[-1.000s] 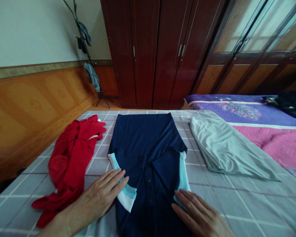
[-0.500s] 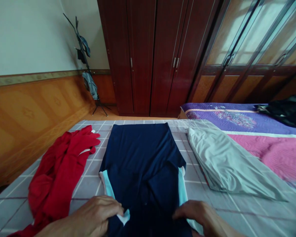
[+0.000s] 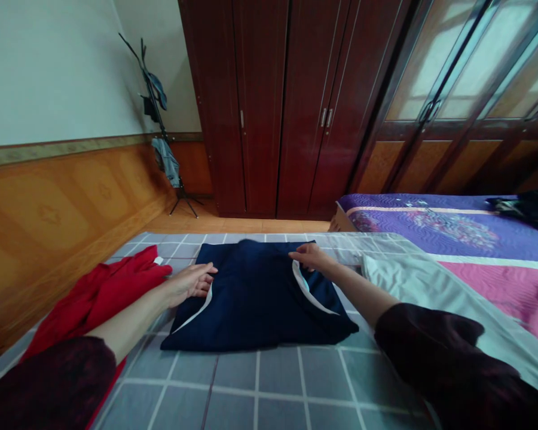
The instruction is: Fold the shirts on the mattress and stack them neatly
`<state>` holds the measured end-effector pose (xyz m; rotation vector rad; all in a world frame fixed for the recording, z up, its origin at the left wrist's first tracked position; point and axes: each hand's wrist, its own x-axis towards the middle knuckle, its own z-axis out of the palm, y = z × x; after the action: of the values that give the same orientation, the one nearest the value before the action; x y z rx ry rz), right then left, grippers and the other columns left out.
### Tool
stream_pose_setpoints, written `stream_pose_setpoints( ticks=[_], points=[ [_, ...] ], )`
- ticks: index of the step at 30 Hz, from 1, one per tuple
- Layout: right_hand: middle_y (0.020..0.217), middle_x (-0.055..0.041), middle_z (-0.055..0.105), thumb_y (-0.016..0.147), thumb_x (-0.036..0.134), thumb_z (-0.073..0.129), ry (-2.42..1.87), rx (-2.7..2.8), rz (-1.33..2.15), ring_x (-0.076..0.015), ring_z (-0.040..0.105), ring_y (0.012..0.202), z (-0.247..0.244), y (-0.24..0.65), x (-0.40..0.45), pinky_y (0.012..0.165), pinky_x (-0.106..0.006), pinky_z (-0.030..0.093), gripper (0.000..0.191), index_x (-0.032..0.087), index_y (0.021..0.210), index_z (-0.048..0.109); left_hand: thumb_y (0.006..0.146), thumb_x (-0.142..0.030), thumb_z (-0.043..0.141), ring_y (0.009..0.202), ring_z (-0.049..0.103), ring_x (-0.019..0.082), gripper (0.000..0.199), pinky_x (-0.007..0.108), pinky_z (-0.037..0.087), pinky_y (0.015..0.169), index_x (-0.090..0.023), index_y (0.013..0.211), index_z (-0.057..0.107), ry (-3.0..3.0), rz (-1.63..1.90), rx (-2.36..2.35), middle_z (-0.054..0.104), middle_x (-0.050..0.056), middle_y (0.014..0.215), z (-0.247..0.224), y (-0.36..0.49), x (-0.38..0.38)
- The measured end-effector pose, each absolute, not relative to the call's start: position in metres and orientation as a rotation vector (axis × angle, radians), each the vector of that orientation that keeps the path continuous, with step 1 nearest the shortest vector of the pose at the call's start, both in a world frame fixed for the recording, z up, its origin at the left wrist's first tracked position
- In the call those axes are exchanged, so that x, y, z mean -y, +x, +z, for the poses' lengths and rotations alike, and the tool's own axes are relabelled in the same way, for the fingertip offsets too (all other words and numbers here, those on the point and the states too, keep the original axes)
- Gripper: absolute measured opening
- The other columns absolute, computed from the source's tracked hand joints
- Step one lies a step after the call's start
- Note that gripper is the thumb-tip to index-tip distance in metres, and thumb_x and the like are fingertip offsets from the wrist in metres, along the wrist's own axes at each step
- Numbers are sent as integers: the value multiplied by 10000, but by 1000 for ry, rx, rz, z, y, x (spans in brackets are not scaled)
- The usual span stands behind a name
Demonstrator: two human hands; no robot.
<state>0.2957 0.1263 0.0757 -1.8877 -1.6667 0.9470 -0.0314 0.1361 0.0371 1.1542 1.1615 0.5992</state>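
Observation:
A navy shirt (image 3: 260,298) with white-edged, light blue side pieces lies doubled over in front of me, its folded edge toward me. My left hand (image 3: 192,283) is at its left side, fingers closed on the cloth near the upper white edging. At the upper right, my right hand (image 3: 311,257) pinches the fabric just above the other white edging. Part of the layer beneath shows at both sides. Left of the shirt is a crumpled red garment (image 3: 116,286), partly behind my left forearm. A pale grey-green folded cloth (image 3: 403,280) lies to the right, partly covered by my right arm.
Everything rests on a grey checked bedspread (image 3: 233,382). Beyond its right side stands another bed with a purple and pink cover (image 3: 412,233) and dark clothing (image 3: 533,209). Dark red wardrobes (image 3: 260,119) and a coat stand (image 3: 161,125) are at the back.
Both hands have moved forward, away from me, carrying the near part of the navy shirt over its far part. The shirt is now a shorter, doubled shape.

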Motion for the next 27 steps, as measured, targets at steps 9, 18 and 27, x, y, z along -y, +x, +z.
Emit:
stream_pose_setpoints(
  ticks=[9, 18, 27],
  points=[
    [794, -66, 666, 820, 515, 509, -2055, 2122, 266, -226, 631, 775, 48, 327, -7, 644, -285, 397, 355, 203, 849, 677, 679, -585, 603, 653, 595, 197, 635, 256, 389, 579, -142, 1129, 531, 1669, 463, -1430, 606, -22, 645, 22, -63, -54],
    [722, -29, 593, 866, 358, 425, -1869, 2149, 382, -164, 582, 693, 63, 339, 41, 633, -268, 412, 325, 188, 636, 577, 726, -500, 528, 811, 577, 209, 358, 263, 423, 721, -180, 875, 586, 1790, 437, -1297, 629, 17, 825, 53, -65, -16],
    [978, -67, 603, 896, 423, 472, -1775, 2121, 355, -205, 580, 905, 31, 342, 119, 775, -328, 464, 293, 230, 769, 653, 747, -511, 521, 709, 545, 178, 424, 231, 391, 626, -199, 1024, 594, 1785, 249, -1459, 598, -15, 746, 30, -80, 27]
  ],
)
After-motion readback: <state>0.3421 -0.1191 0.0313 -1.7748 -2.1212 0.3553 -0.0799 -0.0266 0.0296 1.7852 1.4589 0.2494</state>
